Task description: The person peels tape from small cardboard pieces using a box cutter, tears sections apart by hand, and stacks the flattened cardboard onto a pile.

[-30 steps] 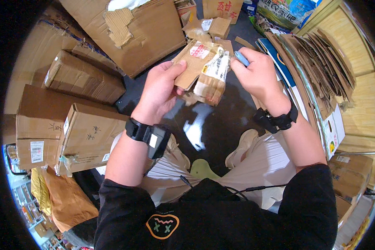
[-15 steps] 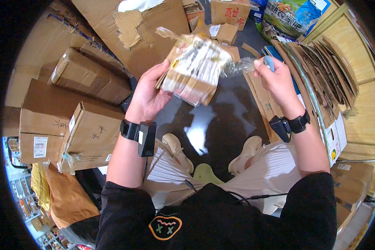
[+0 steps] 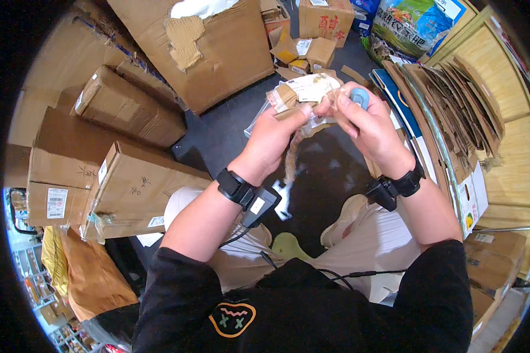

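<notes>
Now left hand (image 3: 277, 138) pinches a package (image 3: 310, 89), right hand (image 3: 374, 126) clasps a blue object (image 3: 360, 96).

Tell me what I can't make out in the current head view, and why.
Head view:
Blue tool: part hidden in the right hand.
Package: underside faces away; the left hand covers part of it.
Large carton: cut off by the upper edge.
Shelf goods, lower left: too small to tell apart.
</notes>
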Demonstrator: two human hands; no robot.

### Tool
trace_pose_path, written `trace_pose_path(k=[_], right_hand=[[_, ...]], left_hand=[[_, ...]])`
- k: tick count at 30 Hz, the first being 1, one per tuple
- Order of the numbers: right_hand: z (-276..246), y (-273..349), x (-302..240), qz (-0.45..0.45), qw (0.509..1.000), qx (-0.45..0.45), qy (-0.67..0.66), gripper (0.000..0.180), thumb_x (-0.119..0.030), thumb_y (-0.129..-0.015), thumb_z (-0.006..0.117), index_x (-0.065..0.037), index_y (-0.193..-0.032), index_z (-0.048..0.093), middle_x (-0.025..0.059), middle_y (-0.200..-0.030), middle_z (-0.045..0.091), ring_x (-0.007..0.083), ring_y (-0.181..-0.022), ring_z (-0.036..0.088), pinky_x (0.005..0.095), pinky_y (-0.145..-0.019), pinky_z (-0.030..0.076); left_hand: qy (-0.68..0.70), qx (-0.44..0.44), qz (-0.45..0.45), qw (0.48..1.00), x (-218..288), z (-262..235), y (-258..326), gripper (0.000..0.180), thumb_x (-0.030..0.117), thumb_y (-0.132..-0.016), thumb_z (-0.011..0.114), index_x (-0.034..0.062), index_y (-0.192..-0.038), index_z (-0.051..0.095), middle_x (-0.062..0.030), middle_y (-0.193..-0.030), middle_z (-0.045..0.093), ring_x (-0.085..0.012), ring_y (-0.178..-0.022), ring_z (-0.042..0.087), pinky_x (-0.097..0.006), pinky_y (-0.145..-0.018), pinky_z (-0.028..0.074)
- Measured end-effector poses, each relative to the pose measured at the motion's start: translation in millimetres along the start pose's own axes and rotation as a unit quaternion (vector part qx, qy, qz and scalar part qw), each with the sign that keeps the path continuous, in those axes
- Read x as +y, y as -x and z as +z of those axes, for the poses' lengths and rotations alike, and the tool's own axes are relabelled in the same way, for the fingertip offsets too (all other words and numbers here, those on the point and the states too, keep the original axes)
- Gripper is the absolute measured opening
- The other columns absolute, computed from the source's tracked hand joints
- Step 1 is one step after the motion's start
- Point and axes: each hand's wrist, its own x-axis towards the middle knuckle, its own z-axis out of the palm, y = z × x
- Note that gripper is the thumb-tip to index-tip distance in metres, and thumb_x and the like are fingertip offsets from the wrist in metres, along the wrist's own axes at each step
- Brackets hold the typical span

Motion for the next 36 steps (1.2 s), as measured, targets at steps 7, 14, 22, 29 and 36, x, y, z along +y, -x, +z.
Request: trace_pose_path(k=[7,14,22,29,36], right_hand=[[-11.1,1.4,13.4,-0.085,0.985,0.13,0.075,0.014,-0.016,-0.095,0.058,-0.002,-0.09,0.059,0.0054,-0.083,0.064,0.0086,-0.07,0.056,0.0216,-0.063,0.046],[-5.8,2.1,15.8,-0.082,0.974,0.171,0.127,0.015,-0.014,-0.096,0.056,-0.001,-0.089,0.059,0.007,-0.085,0.063,0.0127,-0.074,0.06,0.0274,-0.064,0.054],[-7.6,-0.9,2.3,0.049,0.992,0.001,0.119,0.033,-0.025,-0.093,0.064,-0.001,-0.114,0.058,0.0116,-0.105,0.066,0.009,-0.073,0.058,0.0223,-0.052,0.05],[6.0,-3.8,7.0,0.108,0.95,0.099,0.276,0.027,-0.032,-0.092,0.064,-0.006,-0.102,0.062,0.0017,-0.088,0.062,0.006,-0.059,0.051,0.0194,-0.049,0.045],[47.2,-23.1,16.2,0.1,0.948,0.194,0.233,0.039,-0.039,-0.084,0.072,-0.001,-0.084,0.063,0.0019,-0.07,0.061,0.0077,-0.057,0.057,0.0243,-0.048,0.047]], left_hand=[[0.155,0.088,-0.014,0.984,48.6,-33.7,-5.8,0.029,0.014,-0.099,0.049,-0.0063,-0.119,0.053,-0.0189,-0.117,0.062,-0.0286,-0.104,0.065,-0.04,-0.089,0.054],[0.128,0.212,0.094,0.964,49.1,-36.4,-6.8,0.025,0.002,-0.094,0.052,-0.0057,-0.117,0.056,-0.0136,-0.111,0.064,-0.0225,-0.096,0.065,-0.035,-0.085,0.053],[0.148,0.255,0.152,0.943,49.3,-54.3,-5.3,0.024,0.007,-0.095,0.053,-0.0041,-0.116,0.057,-0.0115,-0.107,0.065,-0.0204,-0.094,0.065,-0.034,-0.082,0.053],[0.143,0.183,0.159,0.96,37.5,-35.2,-11.3,0.027,0.017,-0.1,0.051,-0.0008,-0.121,0.054,-0.0077,-0.11,0.063,-0.0146,-0.095,0.061,-0.03,-0.085,0.05],[0.005,0.081,0.154,0.985,19.9,5.8,9.6,0.033,0.021,-0.102,0.049,-0.0008,-0.125,0.053,-0.0082,-0.116,0.062,-0.0139,-0.101,0.058,-0.03,-0.088,0.047]])
